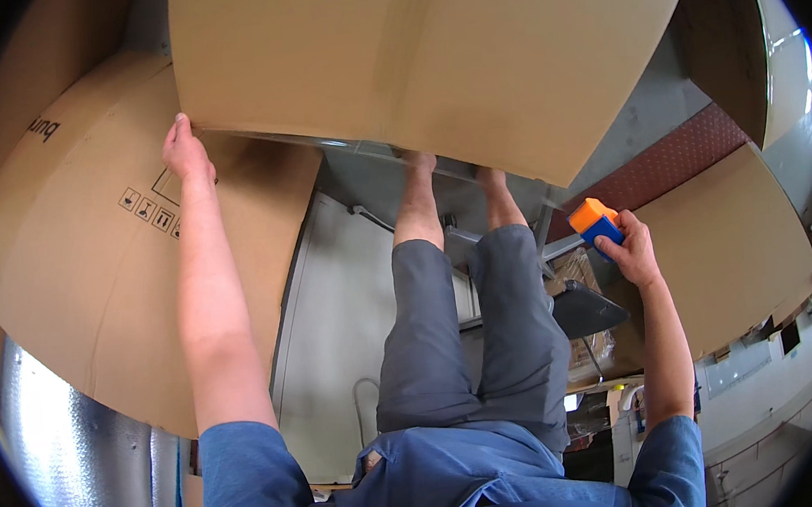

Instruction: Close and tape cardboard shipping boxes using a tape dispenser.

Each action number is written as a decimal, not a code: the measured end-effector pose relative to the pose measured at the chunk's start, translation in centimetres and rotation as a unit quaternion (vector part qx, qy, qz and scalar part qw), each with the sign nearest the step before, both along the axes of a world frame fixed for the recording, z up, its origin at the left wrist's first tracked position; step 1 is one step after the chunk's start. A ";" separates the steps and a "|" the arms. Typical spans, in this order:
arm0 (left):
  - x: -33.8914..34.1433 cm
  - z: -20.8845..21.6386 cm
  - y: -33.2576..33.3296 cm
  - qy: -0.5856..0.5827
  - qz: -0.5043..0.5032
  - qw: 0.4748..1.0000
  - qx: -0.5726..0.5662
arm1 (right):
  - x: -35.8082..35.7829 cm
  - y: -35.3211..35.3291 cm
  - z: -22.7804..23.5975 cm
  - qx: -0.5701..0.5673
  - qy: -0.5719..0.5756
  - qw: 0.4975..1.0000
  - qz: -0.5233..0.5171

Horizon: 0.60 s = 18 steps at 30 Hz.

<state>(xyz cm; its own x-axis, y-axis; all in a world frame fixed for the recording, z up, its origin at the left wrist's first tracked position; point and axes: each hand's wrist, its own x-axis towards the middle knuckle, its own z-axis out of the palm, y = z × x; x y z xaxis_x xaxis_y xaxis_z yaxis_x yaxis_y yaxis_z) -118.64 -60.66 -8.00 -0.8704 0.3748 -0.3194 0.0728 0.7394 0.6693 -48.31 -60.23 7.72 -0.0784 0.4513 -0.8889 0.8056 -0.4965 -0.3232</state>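
A big brown cardboard box (467, 58) with a strip of tape down its middle fills the upper middle, in front of my lower legs. My left hand (188, 154) is closed at its lower left corner, thumb against the edge. Out to the right, my right hand (633, 250) grips a small block-shaped orange and blue handheld tool (594, 221), its exact kind unclear. The tool is held apart from the big box, just off its lower right corner.
More cardboard (72, 251) with printed symbols leans at the left, and another brown sheet (730, 247) lies at the right near a dark red patterned strip (666, 166). A black seat-like pad (590, 309) is beside my knee. Silver foil sheeting (73, 451) is at the lower left.
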 end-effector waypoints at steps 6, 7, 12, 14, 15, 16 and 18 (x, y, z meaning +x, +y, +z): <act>-0.7 0.1 -0.6 -0.003 0.012 1.000 -0.022 | 4.1 -1.7 -4.2 0.016 -0.013 1.000 0.005; -0.9 0.1 -0.6 -0.004 0.008 1.000 -0.023 | 3.7 -1.5 -4.8 0.015 -0.015 1.000 0.001; -0.4 -0.4 0.1 -0.032 -0.083 0.993 -0.078 | 0.0 -1.4 -6.6 0.051 -0.102 0.989 0.091; -3.9 0.5 -0.1 -0.028 -0.135 0.988 -0.068 | -3.1 -1.6 -6.2 0.105 -0.178 0.964 0.166; -5.8 1.3 -0.5 -0.023 -0.178 0.981 -0.076 | -5.3 -1.7 -6.4 0.104 -0.169 0.967 0.162; -6.0 1.9 -0.6 -0.021 -0.179 0.980 -0.081 | -7.0 -1.8 -5.9 0.090 -0.216 0.958 0.168; -6.8 4.9 0.1 -0.050 -0.313 0.937 -0.146 | -9.2 -1.5 -5.4 0.074 -0.268 0.943 0.183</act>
<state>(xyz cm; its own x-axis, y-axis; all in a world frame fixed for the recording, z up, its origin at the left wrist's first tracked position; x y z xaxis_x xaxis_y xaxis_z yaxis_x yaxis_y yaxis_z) -125.45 -60.55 -3.09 -0.4683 0.6865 -0.5563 0.5013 0.7249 0.4726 -57.46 -61.78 2.27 0.1899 0.6040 -0.7741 0.9815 -0.1351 0.1354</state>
